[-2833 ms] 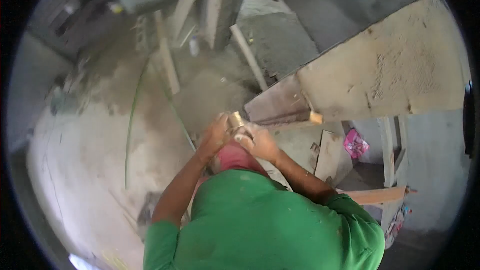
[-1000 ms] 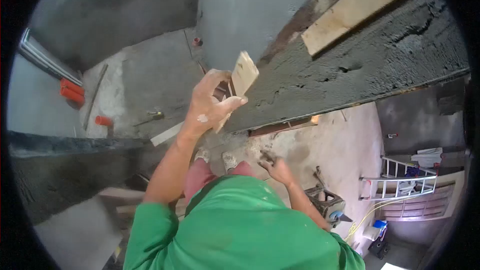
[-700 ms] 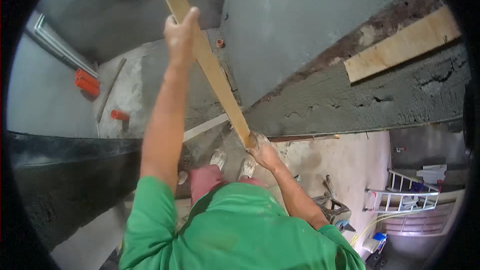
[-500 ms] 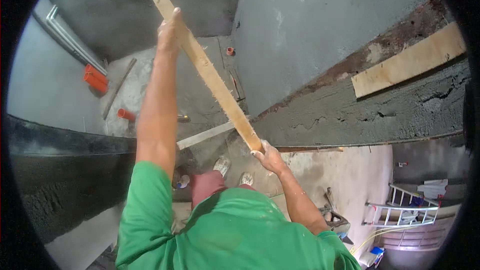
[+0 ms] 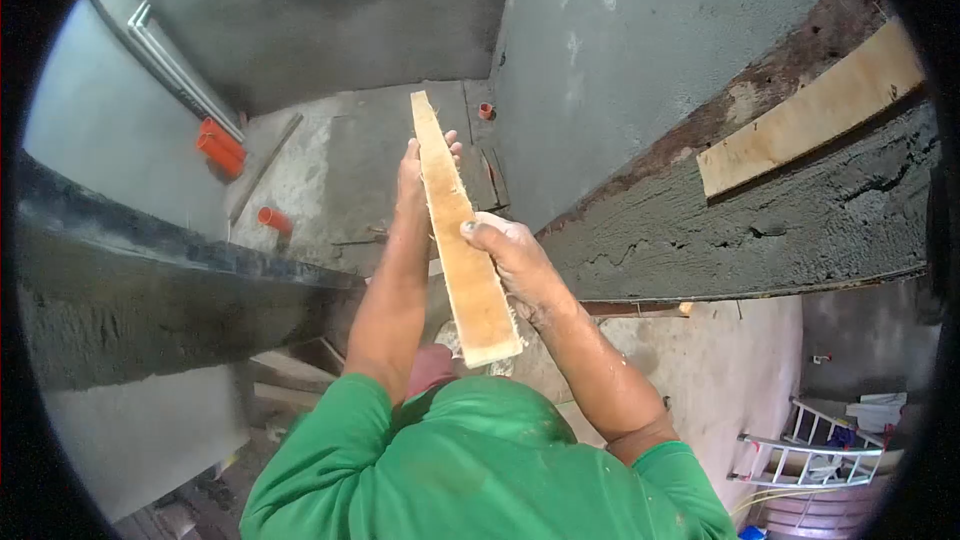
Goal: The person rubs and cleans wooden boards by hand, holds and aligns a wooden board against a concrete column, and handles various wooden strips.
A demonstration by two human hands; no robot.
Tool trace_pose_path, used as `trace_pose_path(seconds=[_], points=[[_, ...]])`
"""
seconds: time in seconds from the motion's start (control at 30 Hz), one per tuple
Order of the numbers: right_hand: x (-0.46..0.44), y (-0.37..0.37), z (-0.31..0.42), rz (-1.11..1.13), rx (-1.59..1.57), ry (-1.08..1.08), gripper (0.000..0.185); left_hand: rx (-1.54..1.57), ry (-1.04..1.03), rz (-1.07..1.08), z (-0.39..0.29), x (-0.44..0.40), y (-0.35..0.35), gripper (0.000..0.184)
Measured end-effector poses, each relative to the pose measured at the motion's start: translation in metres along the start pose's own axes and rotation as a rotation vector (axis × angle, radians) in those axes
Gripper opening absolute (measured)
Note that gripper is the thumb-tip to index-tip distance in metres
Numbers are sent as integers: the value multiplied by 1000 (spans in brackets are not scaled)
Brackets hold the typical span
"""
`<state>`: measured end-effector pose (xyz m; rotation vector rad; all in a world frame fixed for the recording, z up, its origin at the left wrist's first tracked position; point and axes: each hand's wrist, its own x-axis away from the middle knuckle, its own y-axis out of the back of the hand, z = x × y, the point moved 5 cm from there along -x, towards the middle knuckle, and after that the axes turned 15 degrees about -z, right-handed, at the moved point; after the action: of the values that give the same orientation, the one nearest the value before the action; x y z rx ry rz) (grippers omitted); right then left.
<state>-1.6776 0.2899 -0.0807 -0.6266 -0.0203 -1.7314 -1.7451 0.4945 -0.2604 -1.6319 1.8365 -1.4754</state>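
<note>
A long, pale wooden board (image 5: 465,270) with rough, splintered edges is held out in front of my green shirt, its near end wider in view. My left hand (image 5: 410,172) cradles the far part from underneath, thumb on one side and fingertips showing past the other edge; the palm is hidden behind the wood. Around the board's right edge, nearer its middle, my right hand (image 5: 510,250) is closed, with the thumb pressed on the upper face. White dust or plaster marks the right hand's fingers.
Another wooden board (image 5: 810,115) lies against wet-looking grey mortar (image 5: 740,215) at right. Orange pipes (image 5: 220,147) and white conduits (image 5: 185,70) line the left wall. A short orange pipe (image 5: 274,219) rises from the floor. A metal ladder (image 5: 810,460) is at lower right.
The board has swung from a diagonal to a steeper line, its wide face now up and its near end closer to me. My right hand has shifted from its end toward its middle.
</note>
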Motion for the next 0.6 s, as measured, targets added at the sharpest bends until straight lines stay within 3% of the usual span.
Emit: trace_pose_path(seconds=[0.23,0.3,0.6], points=[[16,12,10,-40,-121,-44,42,-89,-99,-29,9,10,-5,60],[19,18,13,-74,-127,-60,42,78,19,-60,19,12,-5,68],[18,34,11,-69,-159,-78,46,91,38,-115,31,15,-3,87]])
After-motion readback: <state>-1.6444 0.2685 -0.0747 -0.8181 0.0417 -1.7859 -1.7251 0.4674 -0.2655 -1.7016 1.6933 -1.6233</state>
